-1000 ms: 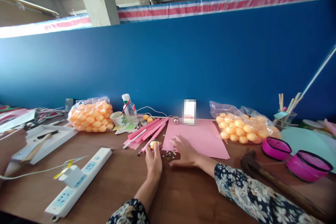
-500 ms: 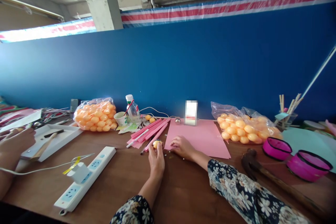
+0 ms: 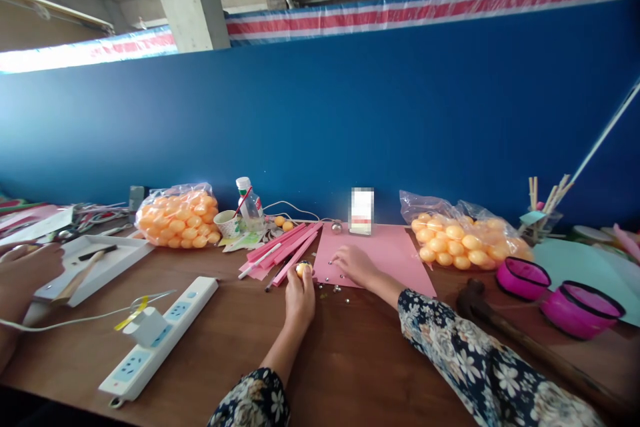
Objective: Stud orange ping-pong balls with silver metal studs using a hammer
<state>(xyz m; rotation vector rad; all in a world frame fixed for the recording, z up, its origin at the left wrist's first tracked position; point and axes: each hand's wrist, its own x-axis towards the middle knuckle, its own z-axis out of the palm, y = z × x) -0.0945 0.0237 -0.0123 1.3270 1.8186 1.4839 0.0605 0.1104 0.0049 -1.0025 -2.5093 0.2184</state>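
Observation:
My left hand [image 3: 300, 297] grips a small orange ball [image 3: 303, 269] with a dark part on its top, held up between thumb and fingers. My right hand [image 3: 356, 265] is over the near left part of a pink sheet [image 3: 383, 250], its fingers loosely bent and partly apart. I cannot make out anything held in them. Small shiny pieces [image 3: 337, 289] lie scattered beneath and in front of that hand, some on the sheet and others on the brown table [image 3: 345, 360].
Pink strips [image 3: 285, 247] lie behind my left hand. Bags of orange balls [image 3: 177, 219] stand on both sides. A power strip [image 3: 165, 330] is at left, a hammer [image 3: 525, 340] and pink bands [image 3: 583, 310] at right. Another person's hand [image 3: 33, 273] is at far left.
My right hand has lifted slightly and shifted a little, and more small shiny pieces show around its fingers. My left hand still holds the ball. The view has shifted slightly.

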